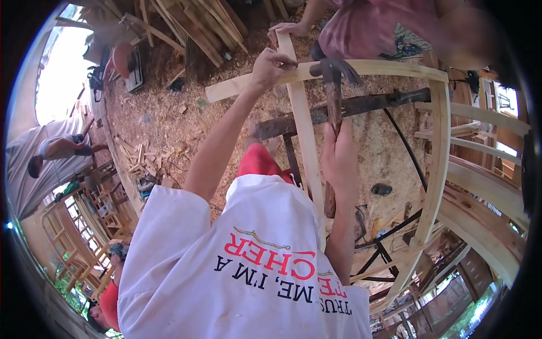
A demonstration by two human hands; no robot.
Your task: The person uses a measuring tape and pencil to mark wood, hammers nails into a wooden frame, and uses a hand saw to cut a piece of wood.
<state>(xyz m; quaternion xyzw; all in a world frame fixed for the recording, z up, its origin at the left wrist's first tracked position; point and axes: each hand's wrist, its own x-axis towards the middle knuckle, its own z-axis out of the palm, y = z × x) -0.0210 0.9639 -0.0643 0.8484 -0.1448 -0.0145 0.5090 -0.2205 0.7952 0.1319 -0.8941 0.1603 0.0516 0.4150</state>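
Note:
My right hand (339, 152) grips a claw hammer (334, 101) by its wooden handle, the dark head up over a long pale wood board (384, 68). My left hand (272, 69) rests where that board crosses a narrower wood strip (304, 124). Its fingers are pinched together at the joint; whatever small thing is between them is too hard to make out. The strip runs from the far side back toward my body. A co-worker's hand (289, 31) holds the strip's far end.
A dark, rough beam (367, 107) lies beneath the frame. An upright wood piece (439, 147) meets the board at the right. Wood lengths (197, 25) lean at the back; offcuts (144, 161) lie on the sawdust-covered ground (186, 121). Another person (62, 148) is at far left.

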